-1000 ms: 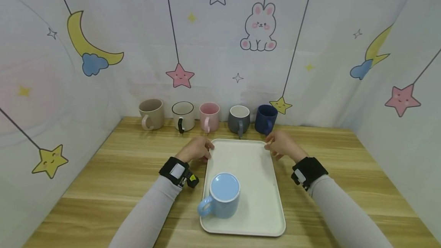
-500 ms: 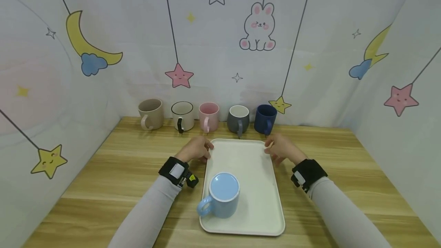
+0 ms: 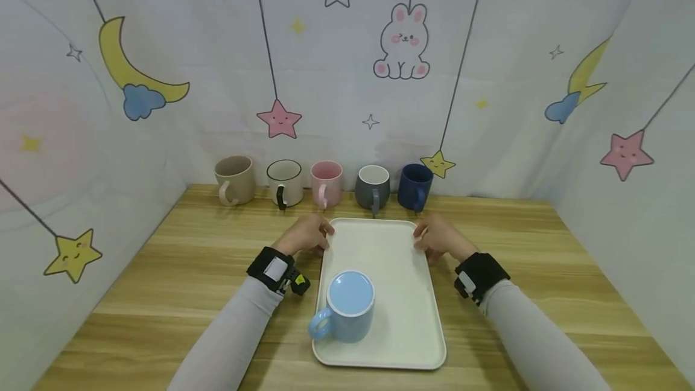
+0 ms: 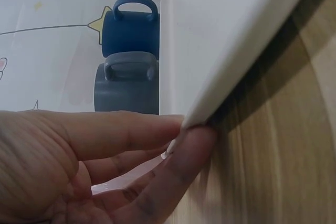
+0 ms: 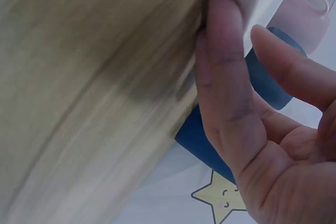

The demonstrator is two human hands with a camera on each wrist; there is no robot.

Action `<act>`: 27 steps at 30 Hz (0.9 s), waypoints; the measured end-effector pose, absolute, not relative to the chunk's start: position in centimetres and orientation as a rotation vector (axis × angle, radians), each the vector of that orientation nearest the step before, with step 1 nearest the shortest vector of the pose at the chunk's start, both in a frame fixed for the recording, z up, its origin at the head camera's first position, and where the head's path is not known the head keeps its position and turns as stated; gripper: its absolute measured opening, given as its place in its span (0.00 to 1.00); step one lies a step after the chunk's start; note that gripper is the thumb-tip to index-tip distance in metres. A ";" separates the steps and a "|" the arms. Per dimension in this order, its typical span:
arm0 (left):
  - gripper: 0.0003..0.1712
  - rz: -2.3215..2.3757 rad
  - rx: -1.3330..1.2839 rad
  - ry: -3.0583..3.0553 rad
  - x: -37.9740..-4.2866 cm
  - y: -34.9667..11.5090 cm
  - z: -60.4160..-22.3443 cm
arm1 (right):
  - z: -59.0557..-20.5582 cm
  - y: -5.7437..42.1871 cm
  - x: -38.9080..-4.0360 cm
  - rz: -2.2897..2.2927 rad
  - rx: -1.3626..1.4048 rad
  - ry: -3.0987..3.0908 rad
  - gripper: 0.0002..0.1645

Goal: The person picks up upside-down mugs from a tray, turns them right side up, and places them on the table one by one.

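A cream rectangular tray (image 3: 399, 306) lies on the wooden table, its long sides running away from me. On its near left part stands a light blue mug (image 3: 352, 318), seemingly upside down, handle towards the left. My left hand (image 3: 303, 235) pinches the tray's far left rim; in the left wrist view its fingertips (image 4: 197, 142) close on the edge. At the far right corner my right hand (image 3: 442, 237) holds the rim between thumb and fingers. The right wrist view shows its fingers (image 5: 226, 40) along the outer side, the thumb close above.
Behind the tray, along the patterned backdrop (image 3: 326, 77), stands a row of mugs: beige (image 3: 236, 180), white with black rim (image 3: 285, 183), pink (image 3: 327, 184), grey (image 3: 373, 189) and dark blue (image 3: 415, 187). Bare wooden table (image 3: 516, 246) extends on both sides.
The right hand's fingers have drawn in closer on the tray's rim. The left hand keeps its hold. The whole head view has drifted slightly left; tray and mugs stay put.
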State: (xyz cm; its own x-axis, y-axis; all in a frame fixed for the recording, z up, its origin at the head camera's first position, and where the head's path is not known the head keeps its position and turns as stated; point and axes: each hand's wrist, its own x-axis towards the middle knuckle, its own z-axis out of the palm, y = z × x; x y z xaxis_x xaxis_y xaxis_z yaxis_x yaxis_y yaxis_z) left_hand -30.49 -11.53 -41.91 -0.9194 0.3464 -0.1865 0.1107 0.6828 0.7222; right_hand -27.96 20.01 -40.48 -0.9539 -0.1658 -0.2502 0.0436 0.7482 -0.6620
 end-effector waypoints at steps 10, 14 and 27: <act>0.21 1.079 0.438 2.578 -30.2 -12.3 -40.7 | -41.5 20.0 -28.5 -1.039 -0.112 2.692 0.16; 0.19 1.145 0.532 2.524 -29.8 -12.9 -39.3 | -41.5 20.0 -28.7 -1.036 -0.125 2.696 0.16; 0.14 1.143 0.946 2.295 -27.3 -13.6 -37.3 | -41.6 20.4 -28.4 -1.044 -0.069 2.703 0.17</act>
